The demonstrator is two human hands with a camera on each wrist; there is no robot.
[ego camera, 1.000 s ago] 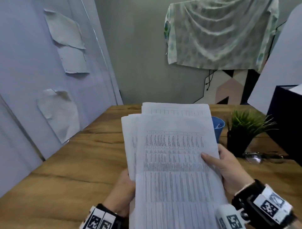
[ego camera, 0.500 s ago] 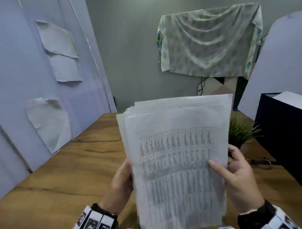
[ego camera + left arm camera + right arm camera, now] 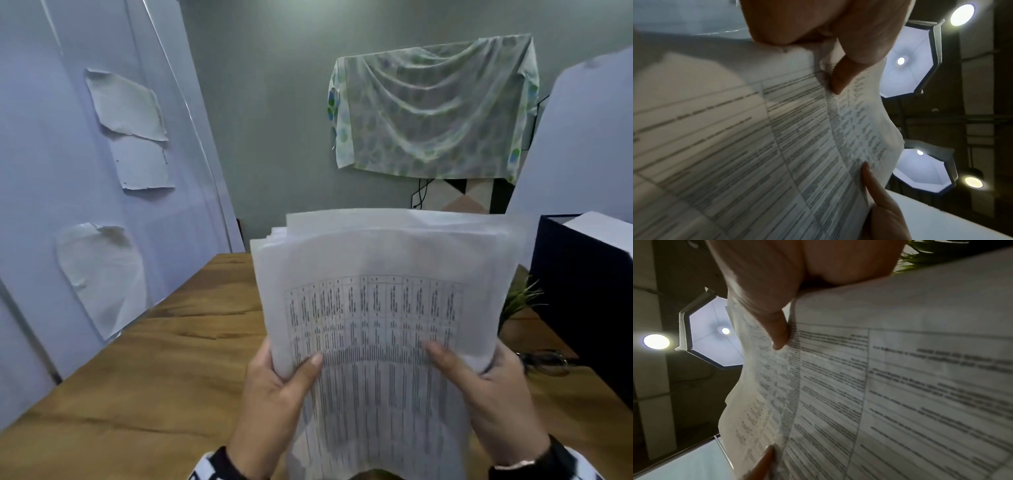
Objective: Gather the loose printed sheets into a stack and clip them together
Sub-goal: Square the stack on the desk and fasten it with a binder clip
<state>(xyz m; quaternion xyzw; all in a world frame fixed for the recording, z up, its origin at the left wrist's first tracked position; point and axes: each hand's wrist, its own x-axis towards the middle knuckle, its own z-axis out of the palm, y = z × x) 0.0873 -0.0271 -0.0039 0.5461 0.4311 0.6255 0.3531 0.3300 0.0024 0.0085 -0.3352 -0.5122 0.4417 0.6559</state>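
Note:
A stack of printed sheets (image 3: 383,308) covered in fine tables stands nearly upright above the wooden table (image 3: 154,383), its top edges fanned and uneven. My left hand (image 3: 274,394) grips the stack's left edge, thumb on the front page. My right hand (image 3: 486,387) grips the right edge in the same way. The left wrist view shows the printed sheets (image 3: 777,138) pinched by my left hand (image 3: 836,68). The right wrist view shows the printed sheets (image 3: 879,386) under the thumb of my right hand (image 3: 777,324). No clip is in view.
A dark box (image 3: 589,294) stands at the table's right side, with a small green plant (image 3: 520,301) and a pair of glasses (image 3: 544,361) beside it. A white panel (image 3: 85,205) borders the table on the left. A draped cloth (image 3: 435,109) hangs on the far wall.
The sheets have been raised from lying tilted over the table to standing nearly upright. My left thumb has come round onto the front page. The blue cup is now hidden behind the paper.

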